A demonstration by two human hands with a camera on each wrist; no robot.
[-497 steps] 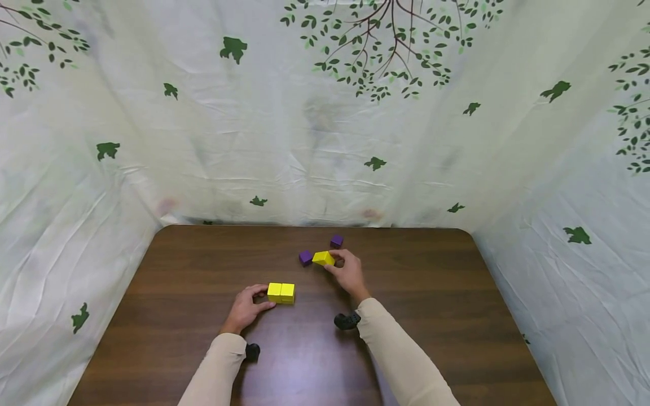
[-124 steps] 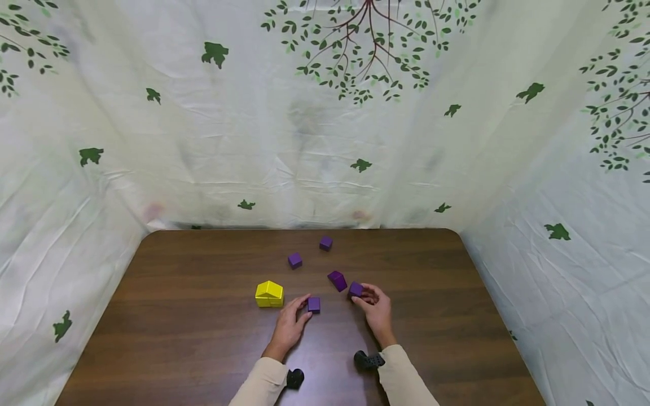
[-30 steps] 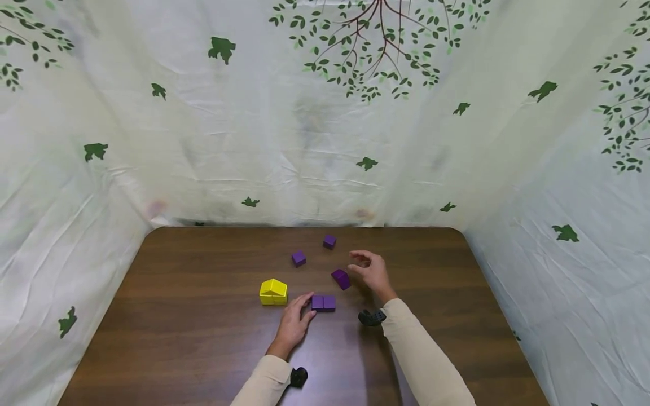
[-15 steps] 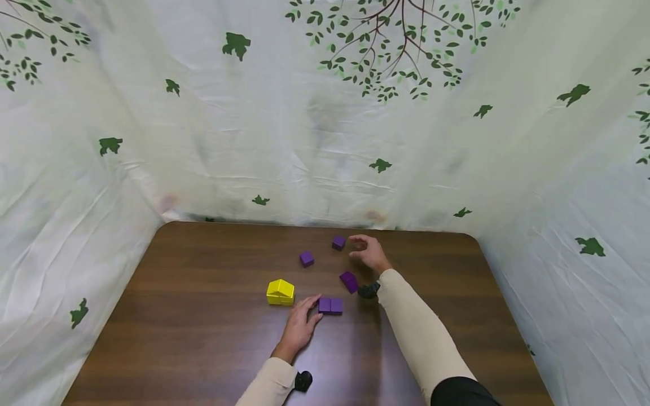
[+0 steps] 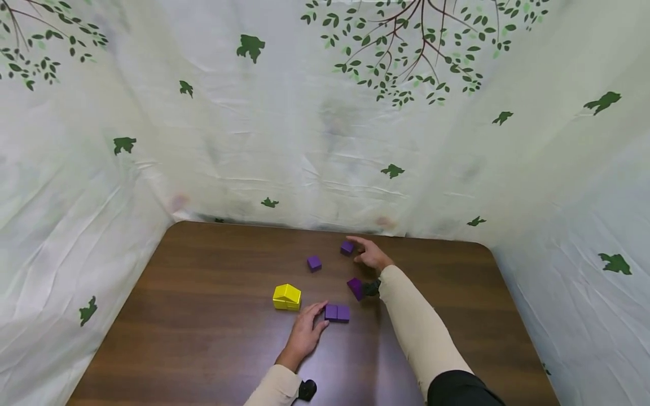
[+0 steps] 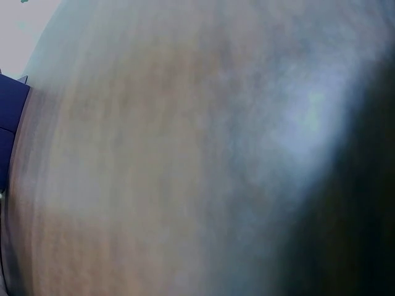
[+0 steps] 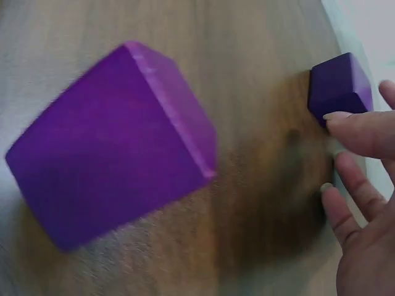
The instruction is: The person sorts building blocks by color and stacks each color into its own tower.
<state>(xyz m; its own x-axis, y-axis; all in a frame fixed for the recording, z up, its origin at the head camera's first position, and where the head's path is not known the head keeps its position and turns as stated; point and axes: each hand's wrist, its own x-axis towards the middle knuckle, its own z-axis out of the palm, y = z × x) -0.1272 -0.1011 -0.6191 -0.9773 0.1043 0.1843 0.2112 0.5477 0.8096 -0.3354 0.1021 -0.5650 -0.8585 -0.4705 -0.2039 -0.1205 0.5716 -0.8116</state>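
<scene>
My left hand [image 5: 301, 338] rests on the table with thumb and forefinger touching the left side of two purple cubes [image 5: 337, 313] standing side by side. In the left wrist view only part of these purple cubes [image 6: 11, 117] shows at the left edge. My right hand [image 5: 373, 256] reaches over the far purple cube [image 5: 347, 247], forefinger behind it and thumb in front. In the right wrist view the thumb [image 7: 364, 132] overlaps that purple cube [image 7: 336, 89], the other fingers spread; no firm grip shows. Under the right wrist lies a purple wedge-shaped block [image 5: 355, 288], large in the right wrist view.
A yellow triangular block on two yellow cubes forms a small house shape [image 5: 286, 297] left of the left hand. Another purple cube [image 5: 314, 263] lies loose behind it. The brown table [image 5: 213, 316] ends at a leaf-printed cloth [image 5: 228, 141].
Earlier, the yellow triangular block went onto the yellow cubes. The right hand set a purple cube beside the left one, let go, then moved away to the far cube. The left hand stayed.
</scene>
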